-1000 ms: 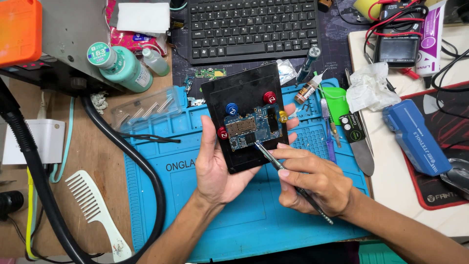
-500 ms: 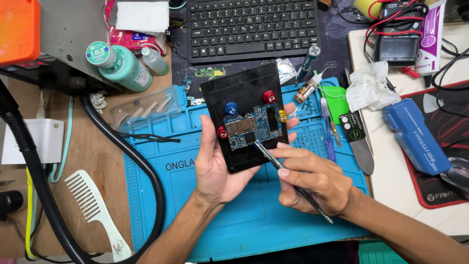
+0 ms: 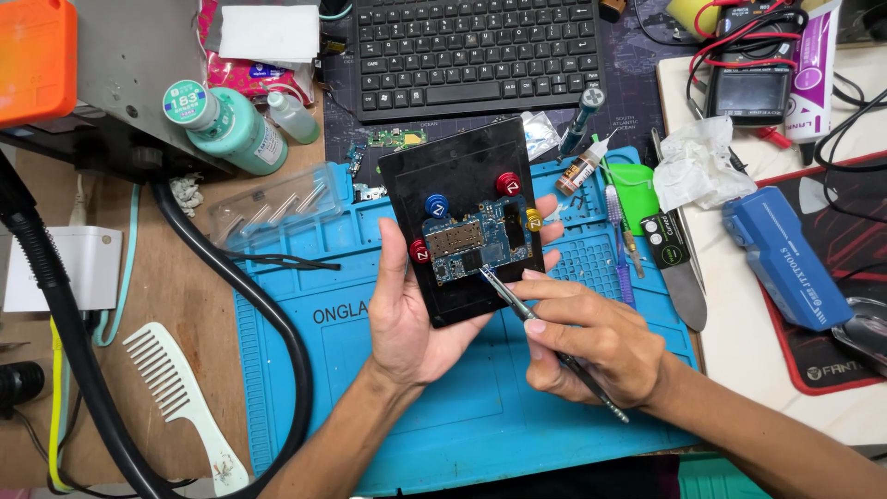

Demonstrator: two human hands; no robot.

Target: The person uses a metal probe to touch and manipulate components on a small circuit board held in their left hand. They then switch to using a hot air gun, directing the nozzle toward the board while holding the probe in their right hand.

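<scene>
Above the blue mat (image 3: 443, 434), left hand (image 3: 411, 314) grips the black plate (image 3: 457, 217); right hand (image 3: 591, 342) pinches tweezers (image 3: 517, 305)

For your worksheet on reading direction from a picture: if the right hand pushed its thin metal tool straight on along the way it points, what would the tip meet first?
The right hand holds the metal tool aimed up-left. Its tip looks already at the blue circuit board on the black plate, so it would likely meet the board first; contact is unclear.

The left hand (image 3: 411, 319) hid the black flat holder plate's (image 3: 453, 176) lower left part. The tiny parts on the small blue circuit board (image 3: 471, 245) were too small to tell.
</scene>
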